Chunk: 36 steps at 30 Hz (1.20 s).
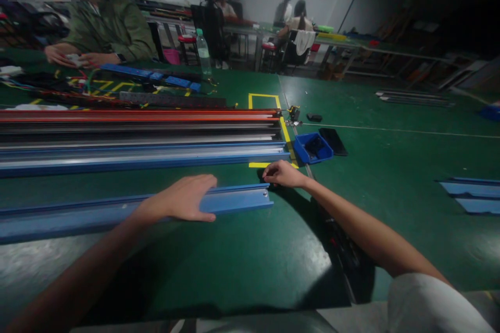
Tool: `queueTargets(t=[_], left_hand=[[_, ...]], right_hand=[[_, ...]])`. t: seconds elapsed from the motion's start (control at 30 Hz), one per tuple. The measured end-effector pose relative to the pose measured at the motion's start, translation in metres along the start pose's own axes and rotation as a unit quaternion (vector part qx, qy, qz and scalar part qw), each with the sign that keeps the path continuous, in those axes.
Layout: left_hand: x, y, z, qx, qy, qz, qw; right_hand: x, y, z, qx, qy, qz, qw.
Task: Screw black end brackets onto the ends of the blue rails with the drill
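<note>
A long blue metal channel (238, 199) lies on the green table in front of me, with a small screw or hole near its right end. My left hand (191, 197) spans this channel, fingers over its far edge and thumb along the near one. Just beyond the channel's right end is my right hand (285, 173), its fingers curled into a pinch. Whatever may be between those fingertips is hidden. Behind, another blue channel (219, 157) lies parallel with dark and orange-red rails (156, 115). A blue parts bin (313, 148) with dark contents stands beyond my right hand.
A black flat piece (333, 141) lies beside the bin. Yellow tape (264, 96) marks the table. More blue channels (472, 195) are at the right, a bottle (203, 52) at the back. Across the table a person in a green jacket (113, 26) handles a small part.
</note>
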<state>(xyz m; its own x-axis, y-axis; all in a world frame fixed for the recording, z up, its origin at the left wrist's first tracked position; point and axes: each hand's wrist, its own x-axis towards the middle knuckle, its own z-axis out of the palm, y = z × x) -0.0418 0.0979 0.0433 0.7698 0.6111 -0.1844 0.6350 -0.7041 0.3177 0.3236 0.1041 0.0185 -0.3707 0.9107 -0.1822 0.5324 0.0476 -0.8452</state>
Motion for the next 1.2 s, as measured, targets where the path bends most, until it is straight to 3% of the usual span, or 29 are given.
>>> queueTargets(t=[0.3,0.47,0.63,0.8,1.07,1.2], left_hand=[[0.012,0.008,-0.011,-0.009,-0.010,-0.005,1.000],[0.032,0.026,-0.011,0.013,0.060,0.012,0.998],[0.059,0.054,-0.013,0.020,0.122,0.032,0.992],[0.081,0.074,-0.006,-0.063,0.211,0.089,0.971],[0.078,0.076,0.010,-0.096,0.252,0.085,0.959],[0.078,0.074,0.013,-0.091,0.241,0.074,0.963]], right_hand=[[-0.002,0.008,0.000,0.063,0.006,-0.016,0.998],[-0.002,0.005,-0.001,0.124,0.033,-0.014,0.992],[-0.008,-0.016,0.000,0.181,0.046,-0.016,0.982],[-0.018,-0.042,0.010,0.206,0.021,-0.025,0.978],[-0.024,-0.048,0.027,0.173,0.016,-0.042,0.984],[-0.026,-0.043,0.020,0.103,0.021,-0.044,0.993]])
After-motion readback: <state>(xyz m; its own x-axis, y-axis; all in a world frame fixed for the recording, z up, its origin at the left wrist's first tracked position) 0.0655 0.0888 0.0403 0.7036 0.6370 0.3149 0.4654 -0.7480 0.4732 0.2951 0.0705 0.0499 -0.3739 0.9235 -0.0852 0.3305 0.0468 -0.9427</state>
